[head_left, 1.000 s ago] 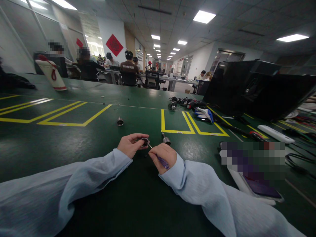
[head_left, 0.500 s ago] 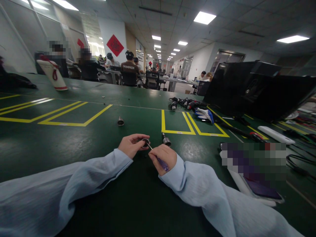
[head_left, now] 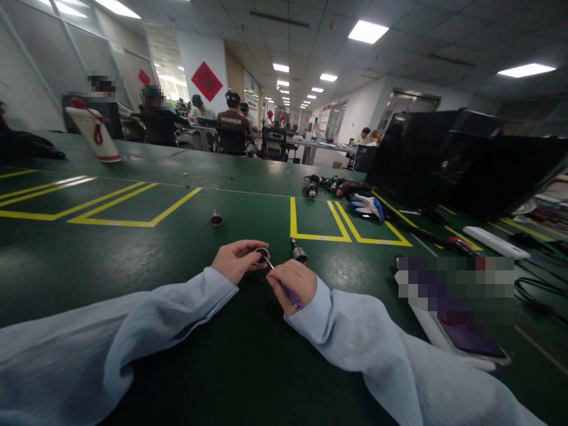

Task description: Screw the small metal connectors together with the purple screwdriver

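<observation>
Between the thumb and fingers of my left hand (head_left: 237, 260) is a small round metal part (head_left: 262, 255), its hollow side facing me. My right hand (head_left: 295, 281) is wrapped round a screwdriver (head_left: 291, 297) with a see-through purple handle. The thin shaft runs into the hollow of the round part; its tip is too small to make out. Just beyond my right hand lies a metal fitting with a stem (head_left: 299, 253). Farther off to the left, another small metal fitting (head_left: 216, 218) stands on the green table (head_left: 186, 373).
Yellow tape outlines (head_left: 322, 238) mark the table. Cabled tools (head_left: 312, 189) and a blue-and-white glove (head_left: 367, 206) lie at the back right, near black monitors (head_left: 412, 151). A phone (head_left: 473, 343) is at the right. A white cup (head_left: 98, 135) stands back left; people sit beyond.
</observation>
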`<act>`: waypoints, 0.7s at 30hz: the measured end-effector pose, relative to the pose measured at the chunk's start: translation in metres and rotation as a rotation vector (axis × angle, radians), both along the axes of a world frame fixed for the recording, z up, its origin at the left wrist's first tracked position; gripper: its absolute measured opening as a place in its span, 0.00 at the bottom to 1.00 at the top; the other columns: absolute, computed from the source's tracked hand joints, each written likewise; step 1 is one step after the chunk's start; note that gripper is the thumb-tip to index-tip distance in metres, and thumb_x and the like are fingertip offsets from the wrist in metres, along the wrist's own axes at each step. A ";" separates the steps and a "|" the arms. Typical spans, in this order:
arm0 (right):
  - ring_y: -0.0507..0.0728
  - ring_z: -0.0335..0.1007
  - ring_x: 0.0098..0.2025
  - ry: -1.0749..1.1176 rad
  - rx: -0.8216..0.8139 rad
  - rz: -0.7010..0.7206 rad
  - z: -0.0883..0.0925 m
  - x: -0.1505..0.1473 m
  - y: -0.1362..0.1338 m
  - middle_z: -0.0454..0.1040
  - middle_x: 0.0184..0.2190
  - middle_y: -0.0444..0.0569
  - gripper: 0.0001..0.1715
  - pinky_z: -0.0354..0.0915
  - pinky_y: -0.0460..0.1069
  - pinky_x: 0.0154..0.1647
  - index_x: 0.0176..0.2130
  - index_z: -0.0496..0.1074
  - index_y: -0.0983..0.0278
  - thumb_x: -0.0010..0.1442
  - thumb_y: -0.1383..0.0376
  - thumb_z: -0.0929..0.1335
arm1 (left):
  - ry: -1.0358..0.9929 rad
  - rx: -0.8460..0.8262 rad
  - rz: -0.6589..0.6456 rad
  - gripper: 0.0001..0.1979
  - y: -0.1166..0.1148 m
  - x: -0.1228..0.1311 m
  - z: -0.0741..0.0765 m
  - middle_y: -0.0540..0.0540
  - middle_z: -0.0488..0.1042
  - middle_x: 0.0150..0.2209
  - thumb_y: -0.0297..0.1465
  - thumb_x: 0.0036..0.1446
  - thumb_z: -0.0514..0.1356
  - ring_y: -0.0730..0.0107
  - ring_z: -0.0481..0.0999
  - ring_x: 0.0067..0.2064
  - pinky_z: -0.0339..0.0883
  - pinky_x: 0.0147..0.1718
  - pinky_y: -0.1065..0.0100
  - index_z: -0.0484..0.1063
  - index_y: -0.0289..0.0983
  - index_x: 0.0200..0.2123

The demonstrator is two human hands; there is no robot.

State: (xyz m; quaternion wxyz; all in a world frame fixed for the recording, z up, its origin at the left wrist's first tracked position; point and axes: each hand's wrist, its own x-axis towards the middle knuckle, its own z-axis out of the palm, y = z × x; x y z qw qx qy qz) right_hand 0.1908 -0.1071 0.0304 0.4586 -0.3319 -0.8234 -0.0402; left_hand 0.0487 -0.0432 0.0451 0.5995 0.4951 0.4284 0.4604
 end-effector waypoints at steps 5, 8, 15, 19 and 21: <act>0.52 0.65 0.29 0.003 0.035 -0.010 -0.002 0.000 0.003 0.72 0.25 0.50 0.07 0.64 0.47 0.32 0.29 0.66 0.66 0.55 0.71 0.60 | -0.031 0.000 -0.011 0.12 0.000 0.001 0.000 0.46 0.76 0.29 0.25 0.33 0.64 0.65 0.76 0.31 0.73 0.26 0.69 0.73 0.31 0.28; 0.52 0.65 0.28 -0.003 0.046 -0.010 0.000 -0.001 0.002 0.72 0.25 0.50 0.07 0.63 0.46 0.32 0.29 0.66 0.66 0.55 0.71 0.60 | -0.037 0.012 -0.016 0.12 0.000 0.000 -0.002 0.45 0.76 0.29 0.25 0.33 0.65 0.65 0.76 0.32 0.73 0.27 0.69 0.73 0.31 0.28; 0.52 0.65 0.28 0.035 0.048 -0.023 -0.005 -0.001 0.003 0.72 0.25 0.49 0.07 0.63 0.46 0.32 0.30 0.67 0.66 0.55 0.70 0.60 | -0.011 0.035 -0.051 0.16 0.003 -0.002 -0.006 0.45 0.76 0.30 0.28 0.34 0.65 0.63 0.76 0.34 0.74 0.30 0.66 0.73 0.31 0.32; 0.51 0.66 0.26 0.120 0.060 -0.068 -0.010 -0.003 0.007 0.73 0.24 0.47 0.08 0.63 0.45 0.31 0.29 0.68 0.65 0.56 0.70 0.61 | 0.020 0.068 -0.097 0.19 0.002 -0.004 -0.006 0.46 0.76 0.28 0.29 0.35 0.65 0.64 0.76 0.33 0.74 0.32 0.64 0.73 0.31 0.35; 0.50 0.66 0.26 0.152 0.073 -0.072 -0.012 -0.003 0.008 0.73 0.24 0.47 0.08 0.63 0.44 0.31 0.29 0.68 0.65 0.56 0.70 0.61 | 0.022 0.089 -0.110 0.18 0.001 -0.004 -0.006 0.46 0.76 0.28 0.30 0.36 0.65 0.64 0.76 0.33 0.74 0.32 0.64 0.73 0.31 0.35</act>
